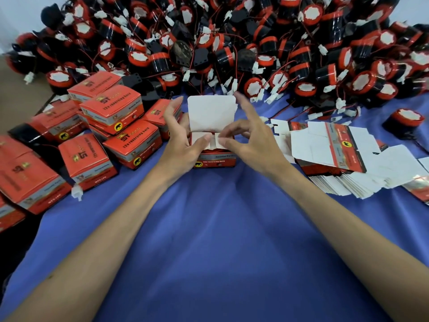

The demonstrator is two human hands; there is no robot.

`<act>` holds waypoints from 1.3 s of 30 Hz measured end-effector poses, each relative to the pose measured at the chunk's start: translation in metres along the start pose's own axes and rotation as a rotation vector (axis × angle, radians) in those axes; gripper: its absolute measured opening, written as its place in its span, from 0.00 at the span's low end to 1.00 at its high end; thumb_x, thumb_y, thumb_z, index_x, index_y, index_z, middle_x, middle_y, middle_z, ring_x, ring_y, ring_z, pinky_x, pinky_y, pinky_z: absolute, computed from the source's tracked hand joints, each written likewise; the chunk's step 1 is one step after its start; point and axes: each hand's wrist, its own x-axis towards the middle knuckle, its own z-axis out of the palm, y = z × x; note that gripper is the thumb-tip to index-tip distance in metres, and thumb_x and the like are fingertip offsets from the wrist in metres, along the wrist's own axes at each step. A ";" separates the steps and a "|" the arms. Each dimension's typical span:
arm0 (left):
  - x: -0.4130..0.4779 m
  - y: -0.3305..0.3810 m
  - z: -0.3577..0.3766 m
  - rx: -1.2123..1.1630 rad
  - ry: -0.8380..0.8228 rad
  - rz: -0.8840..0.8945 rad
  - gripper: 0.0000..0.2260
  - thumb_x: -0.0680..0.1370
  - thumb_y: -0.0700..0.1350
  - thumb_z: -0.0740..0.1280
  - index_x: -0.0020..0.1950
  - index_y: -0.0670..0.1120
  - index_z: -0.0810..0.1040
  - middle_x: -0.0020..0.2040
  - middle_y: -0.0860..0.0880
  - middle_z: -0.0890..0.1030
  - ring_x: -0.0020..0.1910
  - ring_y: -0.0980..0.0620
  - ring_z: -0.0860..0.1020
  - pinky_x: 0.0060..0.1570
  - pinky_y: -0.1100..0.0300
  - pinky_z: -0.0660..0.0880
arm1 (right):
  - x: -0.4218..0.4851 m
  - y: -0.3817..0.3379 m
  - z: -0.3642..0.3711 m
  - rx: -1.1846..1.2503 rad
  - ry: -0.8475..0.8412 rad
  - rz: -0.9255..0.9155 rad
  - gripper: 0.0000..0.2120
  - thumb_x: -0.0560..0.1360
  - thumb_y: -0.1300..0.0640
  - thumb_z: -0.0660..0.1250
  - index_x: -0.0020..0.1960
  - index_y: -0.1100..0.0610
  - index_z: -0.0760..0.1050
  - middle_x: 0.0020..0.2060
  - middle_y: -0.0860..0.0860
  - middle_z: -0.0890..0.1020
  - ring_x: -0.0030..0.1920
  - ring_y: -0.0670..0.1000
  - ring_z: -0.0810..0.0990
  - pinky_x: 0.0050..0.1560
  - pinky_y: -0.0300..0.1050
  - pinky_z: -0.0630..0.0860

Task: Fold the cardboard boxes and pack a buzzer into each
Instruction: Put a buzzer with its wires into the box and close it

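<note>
The half-closed box (214, 160) stands mid-worktop (209, 240) with its lid flap (211, 112) upright. The left grip (183, 142), fingers loosely spread, thumbs down the left side flap, and the right grip (250, 140) pinches the right one between thumb and forefinger. A heap of buzzers (232, 43) crowds up to the lid from 12 o'clock, closed boxes (111, 126) stack at 9 o'clock, and flat box blanks (336, 154) lie at 3 o'clock.
</note>
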 end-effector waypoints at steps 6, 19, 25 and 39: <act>0.001 -0.002 0.001 0.143 0.043 0.012 0.15 0.76 0.45 0.69 0.58 0.42 0.70 0.51 0.53 0.76 0.49 0.61 0.77 0.48 0.66 0.72 | 0.002 0.002 0.000 0.298 0.068 0.053 0.16 0.77 0.44 0.62 0.45 0.55 0.79 0.39 0.50 0.85 0.46 0.49 0.84 0.56 0.44 0.77; -0.001 0.009 -0.003 -0.017 0.100 -0.096 0.09 0.81 0.42 0.61 0.55 0.42 0.79 0.48 0.49 0.82 0.48 0.57 0.80 0.49 0.64 0.75 | 0.000 0.002 0.003 0.549 -0.015 0.091 0.08 0.78 0.63 0.65 0.53 0.54 0.79 0.40 0.48 0.86 0.44 0.46 0.84 0.46 0.35 0.77; -0.004 0.004 -0.017 0.196 -0.012 0.064 0.12 0.80 0.38 0.64 0.61 0.49 0.76 0.55 0.51 0.80 0.54 0.65 0.78 0.55 0.69 0.73 | -0.006 0.005 0.007 0.447 0.068 0.030 0.11 0.75 0.66 0.68 0.52 0.52 0.81 0.40 0.42 0.85 0.45 0.41 0.83 0.46 0.32 0.76; -0.007 -0.005 -0.030 0.639 -0.131 0.529 0.14 0.79 0.42 0.65 0.61 0.38 0.79 0.62 0.45 0.79 0.62 0.48 0.78 0.63 0.53 0.74 | -0.011 0.018 -0.003 0.021 -0.028 -0.121 0.15 0.75 0.62 0.69 0.61 0.58 0.78 0.66 0.47 0.73 0.65 0.41 0.71 0.61 0.33 0.72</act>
